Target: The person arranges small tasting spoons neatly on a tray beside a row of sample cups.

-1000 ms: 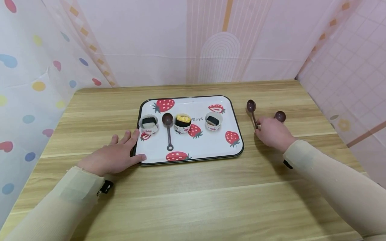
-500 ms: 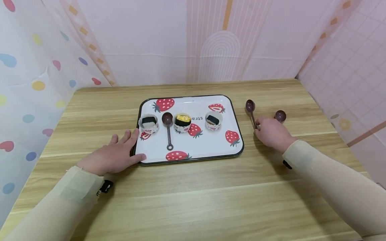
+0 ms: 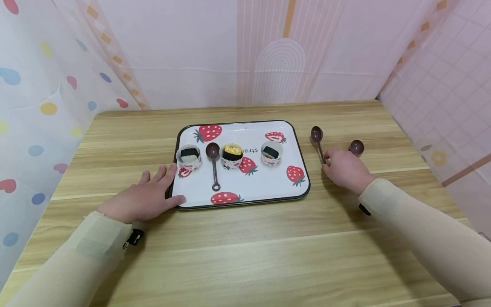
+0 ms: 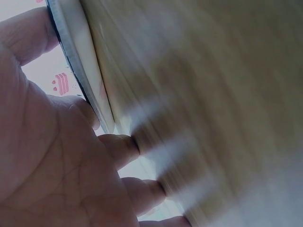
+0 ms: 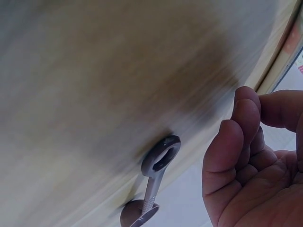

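Note:
In the head view my right hand [image 3: 347, 170] pinches the handle of a dark brown measuring spoon [image 3: 316, 134] on the table. The thumb and fingertips meet in the right wrist view, where that spoon is hidden behind the hand. Beside this hand lies a second brown measuring spoon [image 3: 356, 147]; its ring-ended handle shows in the right wrist view. My left hand [image 3: 140, 198] lies spread at the left edge of a white strawberry tray [image 3: 264, 183], thumb over the near corner. A third brown measuring spoon [image 3: 212, 151] rests on the tray, bowl away from me.
Three paper cups holding sushi pieces stand on the tray: a left cup [image 3: 189, 157], a middle cup [image 3: 232, 157] with yellow topping, and a right cup [image 3: 272, 153]. Patterned curtains [image 3: 184, 51] enclose the wooden table [image 3: 238, 251] at the back and sides.
The spoon pinched by my right hand has shifted slightly left, toward the tray, and the hand has moved a little with it. My left hand and the tray stay in place.

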Available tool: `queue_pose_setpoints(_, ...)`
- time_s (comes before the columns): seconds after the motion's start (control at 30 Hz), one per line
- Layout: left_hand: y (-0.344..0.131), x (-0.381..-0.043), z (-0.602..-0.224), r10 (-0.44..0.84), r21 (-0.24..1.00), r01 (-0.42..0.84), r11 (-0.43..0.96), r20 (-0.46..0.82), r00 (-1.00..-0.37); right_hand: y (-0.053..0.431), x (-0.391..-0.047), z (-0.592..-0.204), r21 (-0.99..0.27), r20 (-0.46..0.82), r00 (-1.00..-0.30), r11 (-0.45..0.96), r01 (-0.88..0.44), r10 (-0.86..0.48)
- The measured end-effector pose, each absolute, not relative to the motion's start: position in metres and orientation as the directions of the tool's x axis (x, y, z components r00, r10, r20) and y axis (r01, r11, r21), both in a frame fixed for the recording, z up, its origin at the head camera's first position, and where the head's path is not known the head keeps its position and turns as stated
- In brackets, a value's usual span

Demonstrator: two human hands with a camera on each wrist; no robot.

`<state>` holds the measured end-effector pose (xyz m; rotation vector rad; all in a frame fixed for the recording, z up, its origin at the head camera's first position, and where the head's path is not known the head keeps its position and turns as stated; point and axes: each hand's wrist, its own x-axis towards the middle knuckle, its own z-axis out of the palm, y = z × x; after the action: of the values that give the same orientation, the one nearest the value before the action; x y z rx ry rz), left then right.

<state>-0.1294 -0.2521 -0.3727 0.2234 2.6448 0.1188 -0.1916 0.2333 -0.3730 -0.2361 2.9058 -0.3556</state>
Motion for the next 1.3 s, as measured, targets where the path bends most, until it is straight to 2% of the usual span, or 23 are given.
queue_pose_setpoints(1.3,-0.2516,-0.1288,-0.3726,0.179,0.119,0.140,0.983,-0.457,-0.871,0.2289,-0.1905,-0.3729,-0.291,-0.217,-0.960,0.950,-0.109,-0.177)
